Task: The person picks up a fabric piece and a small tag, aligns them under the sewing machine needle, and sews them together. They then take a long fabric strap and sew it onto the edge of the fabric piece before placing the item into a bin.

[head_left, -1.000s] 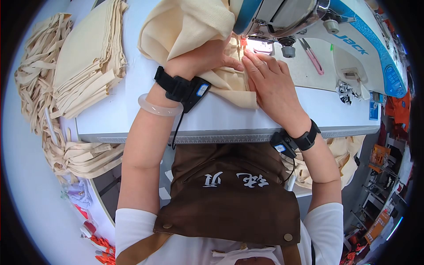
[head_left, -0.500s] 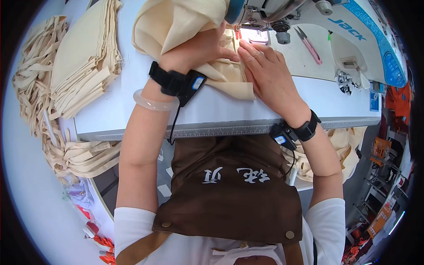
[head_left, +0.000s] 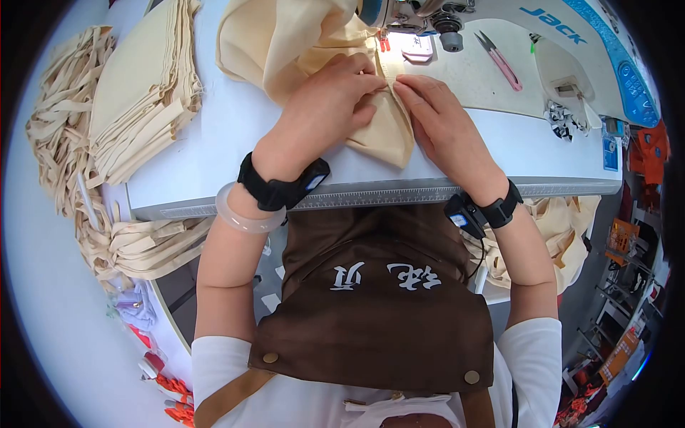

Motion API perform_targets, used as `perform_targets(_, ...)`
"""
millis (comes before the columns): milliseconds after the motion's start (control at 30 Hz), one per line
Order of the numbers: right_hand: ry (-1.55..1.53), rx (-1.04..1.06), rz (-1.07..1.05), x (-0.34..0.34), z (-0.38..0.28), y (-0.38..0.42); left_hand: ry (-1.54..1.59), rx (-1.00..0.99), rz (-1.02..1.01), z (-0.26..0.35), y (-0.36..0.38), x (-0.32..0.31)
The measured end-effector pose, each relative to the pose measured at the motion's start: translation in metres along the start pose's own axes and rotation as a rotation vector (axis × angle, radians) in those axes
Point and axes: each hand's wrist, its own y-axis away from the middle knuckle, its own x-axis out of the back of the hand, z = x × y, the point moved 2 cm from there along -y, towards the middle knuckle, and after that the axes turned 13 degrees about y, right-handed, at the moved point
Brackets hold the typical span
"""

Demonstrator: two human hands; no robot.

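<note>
Cream fabric (head_left: 285,43) is bunched under the needle area of a white and blue sewing machine (head_left: 564,36) and spreads to the left. A flap of it hangs toward the table's front. My left hand (head_left: 332,103) pinches the fabric edge just in front of the red presser foot (head_left: 384,41). Close beside it, my right hand (head_left: 442,118) has its fingertips on the same edge, its fingers together. The two hands' fingertips nearly meet at the seam.
Pink-handled snips (head_left: 501,64) lie on the machine bed, right of the needle. Stacked cream panels (head_left: 146,85) and a heap of fabric straps (head_left: 61,128) are at the left. More cream cloth (head_left: 564,235) hangs below the table edge (head_left: 357,198) at right.
My left hand has drawn back from beside the needle toward me and now pinches the fabric edge. The fabric flap has folded narrower, and my right hand sits slightly lower.
</note>
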Motion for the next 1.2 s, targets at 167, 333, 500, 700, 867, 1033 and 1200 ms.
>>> perform_targets(167,0.026,0.02,0.01,-0.002,0.001,0.001,-0.06,-0.074,0.057,-0.005,-0.008,-0.005)
perform_targets(333,0.03,-0.012,0.021,-0.003,-0.002,0.002,-0.015,-0.078,0.064,-0.008,-0.012,-0.007)
perform_targets(500,0.063,-0.007,0.009,-0.004,-0.003,0.0,0.02,-0.06,0.079,-0.007,-0.009,-0.01)
perform_targets(700,0.044,-0.015,0.003,-0.008,0.002,0.0,0.065,0.073,0.177,-0.006,-0.005,-0.014)
perform_targets(867,-0.063,-0.054,0.04,-0.004,0.004,0.001,-0.013,0.003,0.13,-0.004,-0.003,-0.016)
perform_targets(1033,-0.098,-0.132,0.061,0.003,0.003,0.002,0.04,-0.045,0.178,-0.011,0.002,-0.019)
perform_targets(1200,-0.025,-0.219,-0.005,0.008,-0.007,-0.013,0.036,-0.001,0.116,-0.007,0.0,-0.014)
